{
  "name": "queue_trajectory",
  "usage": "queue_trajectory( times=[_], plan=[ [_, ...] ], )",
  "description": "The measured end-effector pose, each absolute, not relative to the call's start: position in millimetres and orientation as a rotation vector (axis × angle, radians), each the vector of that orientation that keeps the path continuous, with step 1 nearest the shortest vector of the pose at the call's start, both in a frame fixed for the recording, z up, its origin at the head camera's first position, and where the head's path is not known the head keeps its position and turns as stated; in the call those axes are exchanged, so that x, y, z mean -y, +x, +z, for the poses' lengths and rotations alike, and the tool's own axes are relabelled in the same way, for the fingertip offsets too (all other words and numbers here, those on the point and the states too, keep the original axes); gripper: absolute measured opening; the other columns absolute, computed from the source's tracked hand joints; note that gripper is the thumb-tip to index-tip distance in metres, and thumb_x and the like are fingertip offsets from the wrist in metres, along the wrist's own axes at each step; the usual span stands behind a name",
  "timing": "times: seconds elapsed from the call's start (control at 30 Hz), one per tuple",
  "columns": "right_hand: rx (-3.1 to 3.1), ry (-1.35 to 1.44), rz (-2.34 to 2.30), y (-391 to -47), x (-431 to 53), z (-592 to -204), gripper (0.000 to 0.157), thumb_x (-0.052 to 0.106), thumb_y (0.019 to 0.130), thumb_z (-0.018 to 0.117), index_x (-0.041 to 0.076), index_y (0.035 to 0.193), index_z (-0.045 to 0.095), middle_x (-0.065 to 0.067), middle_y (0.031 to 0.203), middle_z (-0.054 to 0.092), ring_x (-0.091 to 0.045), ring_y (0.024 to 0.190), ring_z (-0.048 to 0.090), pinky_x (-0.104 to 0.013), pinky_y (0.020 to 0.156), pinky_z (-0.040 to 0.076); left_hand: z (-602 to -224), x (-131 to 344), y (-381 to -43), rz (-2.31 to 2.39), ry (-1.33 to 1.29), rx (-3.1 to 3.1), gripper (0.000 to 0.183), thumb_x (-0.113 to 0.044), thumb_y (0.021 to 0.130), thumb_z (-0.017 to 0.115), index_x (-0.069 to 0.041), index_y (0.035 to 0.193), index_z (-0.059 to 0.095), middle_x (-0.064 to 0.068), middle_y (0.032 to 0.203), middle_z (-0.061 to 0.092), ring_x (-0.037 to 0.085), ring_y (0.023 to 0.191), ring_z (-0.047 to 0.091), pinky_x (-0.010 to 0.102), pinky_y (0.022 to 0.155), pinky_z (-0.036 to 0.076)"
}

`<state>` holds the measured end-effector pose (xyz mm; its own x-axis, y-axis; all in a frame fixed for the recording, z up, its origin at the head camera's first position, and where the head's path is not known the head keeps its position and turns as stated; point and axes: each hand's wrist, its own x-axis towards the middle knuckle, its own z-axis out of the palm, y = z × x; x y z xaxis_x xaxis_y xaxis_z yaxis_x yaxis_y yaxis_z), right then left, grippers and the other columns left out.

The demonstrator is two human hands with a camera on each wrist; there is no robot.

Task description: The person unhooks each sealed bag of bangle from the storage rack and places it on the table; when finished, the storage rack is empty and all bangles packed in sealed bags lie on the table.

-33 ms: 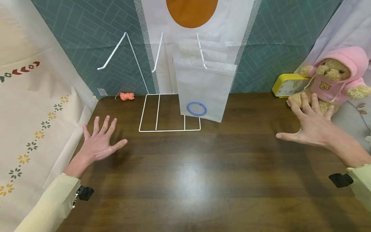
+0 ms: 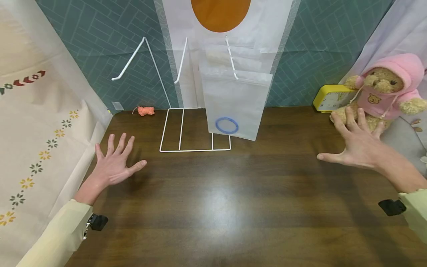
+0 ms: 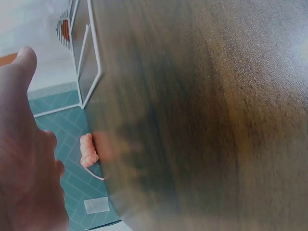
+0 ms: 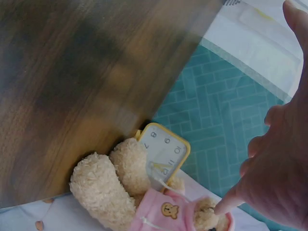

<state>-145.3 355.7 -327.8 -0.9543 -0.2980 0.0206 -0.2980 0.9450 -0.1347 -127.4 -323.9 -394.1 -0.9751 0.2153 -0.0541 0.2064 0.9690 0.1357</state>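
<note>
My left hand is held over the left of the wooden table, fingers spread and holding nothing. Toward the right side, my right hand also has spread fingers and nothing in its grasp. Between them at the back stands a white wire rack with several projecting hooks. From its right hook hang several plastic bags; the front translucent bag shows a blue ring near its bottom. Whether the ring lies inside or is printed cannot be told. An orange bundle of cord lies beyond my left hand, also in the left wrist view.
A teddy bear in a pink hoodie sits at the back right, close behind my right hand in the head view. Beside it is a yellow clock. Green patterned covering lines the back; an embroidered cloth hangs at left.
The front bag and its blue ring have swung very slightly to the right. Both hands hold the same place.
</note>
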Motion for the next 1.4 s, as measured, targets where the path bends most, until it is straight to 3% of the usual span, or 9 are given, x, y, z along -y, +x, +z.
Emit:
queue_trajectory(
  times=[0.3, 0.4, 0.43, 0.5, 0.6, 0.67, 0.8, 1.27, 1.4],
  plan=[
    [-3.060, -0.505, -0.314, -146, -351, -328, 0.128, 0.056, 0.075, 0.081, 0.012, 0.161, -0.003, -0.022, 0.163, -0.016, -0.036, 0.147, -0.021, -0.084, 0.095, -0.003, -400, 321, -135, 0.437, 0.367, -2.946, 0.092, -0.059, 0.099, 0.047, -0.008, 0.161, 0.002, 0.021, 0.165, -0.003, 0.044, 0.147, -0.016, 0.077, 0.101, -0.010],
    [-3.036, -0.540, -0.435, -146, -348, -328, 0.123, 0.048, 0.079, 0.081, 0.011, 0.161, -0.002, -0.023, 0.163, -0.009, -0.046, 0.148, -0.005, -0.080, 0.100, 0.010, -405, 318, -144, 0.637, 0.404, -2.865, 0.084, -0.050, 0.102, 0.049, -0.007, 0.161, 0.007, 0.021, 0.165, 0.004, 0.045, 0.148, -0.007, 0.076, 0.104, -0.002],
    [-3.033, -0.556, -0.473, -145, -347, -328, 0.119, 0.045, 0.080, 0.081, 0.009, 0.161, 0.001, -0.026, 0.163, -0.002, -0.050, 0.146, 0.007, -0.078, 0.101, 0.016, -408, 315, -149, 0.683, 0.415, -2.848, 0.082, -0.048, 0.103, 0.049, -0.006, 0.161, 0.010, 0.020, 0.165, 0.007, 0.045, 0.149, -0.003, 0.075, 0.106, 0.001],
    [-3.039, -0.600, -0.483, -144, -345, -330, 0.109, 0.041, 0.084, 0.079, 0.005, 0.161, 0.011, -0.035, 0.147, 0.038, -0.052, 0.121, 0.050, -0.070, 0.094, 0.035, -413, 309, -160, 0.747, 0.431, -2.831, 0.080, -0.045, 0.103, 0.052, -0.003, 0.160, 0.015, 0.020, 0.165, 0.011, 0.045, 0.149, 0.002, 0.073, 0.108, 0.006],
    [-3.030, -0.680, -0.534, -145, -336, -336, 0.088, 0.033, 0.088, 0.077, -0.003, 0.154, 0.031, -0.031, 0.118, 0.064, -0.043, 0.087, 0.067, -0.059, 0.079, 0.049, -421, 299, -176, 0.747, 0.449, -2.851, 0.081, -0.043, 0.100, 0.057, -0.001, 0.159, 0.020, 0.020, 0.164, 0.015, 0.046, 0.148, 0.007, 0.069, 0.110, 0.011],
    [-3.008, -0.734, -0.584, -146, -328, -341, 0.075, 0.028, 0.090, 0.075, -0.007, 0.147, 0.041, -0.027, 0.105, 0.069, -0.036, 0.078, 0.069, -0.054, 0.072, 0.052, -426, 294, -186, 0.736, 0.460, -2.864, 0.083, -0.042, 0.098, 0.060, 0.000, 0.158, 0.021, 0.019, 0.164, 0.016, 0.046, 0.148, 0.007, 0.068, 0.111, 0.011],
    [-2.925, -0.799, -0.781, -149, -308, -349, 0.064, 0.019, 0.092, 0.075, -0.008, 0.142, 0.047, -0.027, 0.123, 0.064, -0.037, 0.099, 0.069, -0.050, 0.076, 0.055, -437, 288, -203, 0.716, 0.472, -2.870, 0.086, -0.041, 0.096, 0.063, 0.000, 0.158, 0.021, 0.018, 0.164, 0.016, 0.044, 0.149, 0.006, 0.066, 0.113, 0.008],
    [-2.866, -0.851, -0.955, -154, -284, -346, 0.054, 0.016, 0.094, 0.072, -0.004, 0.140, 0.051, -0.017, 0.120, 0.069, -0.026, 0.099, 0.071, -0.036, 0.079, 0.056, -453, 277, -222, 0.686, 0.455, -2.827, 0.102, -0.048, 0.088, 0.071, 0.004, 0.157, 0.018, 0.022, 0.164, 0.013, 0.046, 0.148, 0.003, 0.070, 0.109, -0.003],
    [-2.892, -0.875, -0.989, -159, -278, -342, 0.052, 0.015, 0.094, 0.072, -0.002, 0.139, 0.053, -0.016, 0.118, 0.070, -0.026, 0.099, 0.071, -0.024, 0.078, 0.054, -453, 276, -223, 0.686, 0.472, -2.824, 0.104, -0.049, 0.087, 0.072, 0.004, 0.157, 0.016, 0.023, 0.164, 0.012, 0.047, 0.148, 0.002, 0.070, 0.109, -0.003]
  ],
)
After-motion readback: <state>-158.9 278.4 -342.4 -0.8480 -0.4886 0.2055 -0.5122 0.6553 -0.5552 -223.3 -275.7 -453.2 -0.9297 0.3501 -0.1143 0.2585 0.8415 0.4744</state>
